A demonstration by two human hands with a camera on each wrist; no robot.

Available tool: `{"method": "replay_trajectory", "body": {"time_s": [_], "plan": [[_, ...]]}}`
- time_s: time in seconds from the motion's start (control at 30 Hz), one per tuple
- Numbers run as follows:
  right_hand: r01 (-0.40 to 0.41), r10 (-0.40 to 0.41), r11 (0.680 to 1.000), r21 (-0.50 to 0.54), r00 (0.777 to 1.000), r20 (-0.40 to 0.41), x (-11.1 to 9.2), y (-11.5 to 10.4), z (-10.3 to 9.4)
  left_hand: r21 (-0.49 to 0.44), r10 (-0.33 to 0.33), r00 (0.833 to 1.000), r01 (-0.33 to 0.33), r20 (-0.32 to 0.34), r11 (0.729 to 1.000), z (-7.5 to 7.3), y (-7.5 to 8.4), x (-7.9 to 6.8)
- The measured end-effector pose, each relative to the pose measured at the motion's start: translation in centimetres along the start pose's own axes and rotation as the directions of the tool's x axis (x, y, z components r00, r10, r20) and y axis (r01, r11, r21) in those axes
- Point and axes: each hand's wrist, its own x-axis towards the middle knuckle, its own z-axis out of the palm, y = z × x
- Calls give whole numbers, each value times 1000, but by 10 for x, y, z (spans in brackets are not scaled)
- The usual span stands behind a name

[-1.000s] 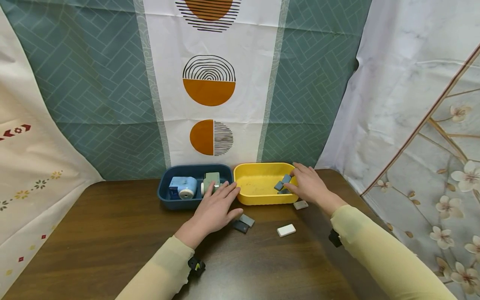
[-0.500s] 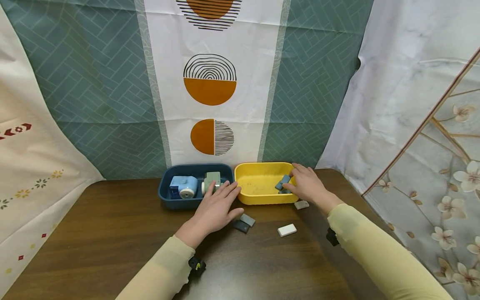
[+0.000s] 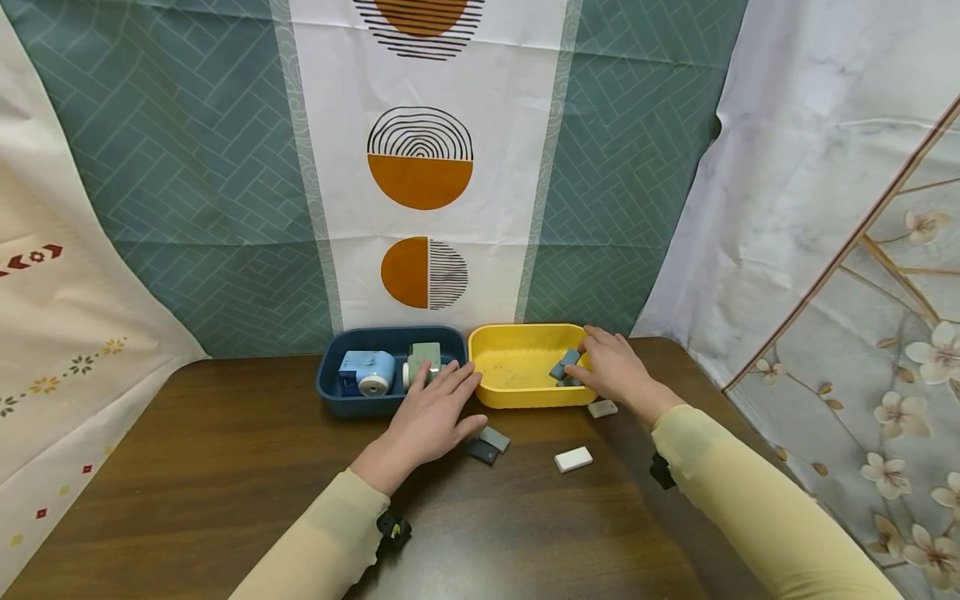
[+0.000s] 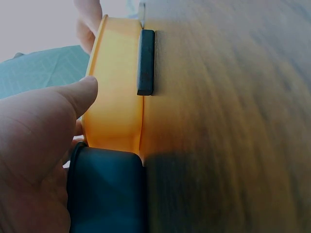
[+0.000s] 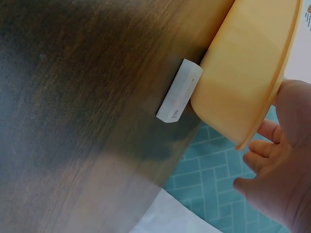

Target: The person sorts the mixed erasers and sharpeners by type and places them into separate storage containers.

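Note:
My left hand (image 3: 427,417) lies with straight fingers over the near right rim of the navy tub (image 3: 356,410), its fingertips reaching the yellow tub (image 3: 536,400). In the left wrist view its thumb (image 4: 82,94) points along the yellow wall. At the yellow tub's right end, my right hand (image 3: 618,371) rests across the rim, fingers loosely bent, thumb reaching inside over several small blue-grey blocks (image 3: 565,364). A pale block (image 5: 180,92) lies against that tub's outer base. Nearest to the left thumb are a dark block (image 3: 482,452) and a grey block (image 3: 496,439).
Inside the navy tub sit a light-blue boxy item (image 3: 367,371) with a round white front and a green one (image 3: 424,357). A white block (image 3: 573,459) lies on the brown table (image 3: 225,483). Patterned cloth (image 3: 225,167) hangs behind the tubs.
My right hand and forearm have shifted very slightly to the left. The left hand, the tubs and the blocks on the table stay in place.

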Motion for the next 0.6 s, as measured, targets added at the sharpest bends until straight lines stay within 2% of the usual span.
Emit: {"method": "replay_trajectory", "body": {"time_s": [0.6], "plan": [[6,-6,1000,-23,1000,2,2,-3,0,24,2,1000,-2,2,1000,0,-1,0]]}}
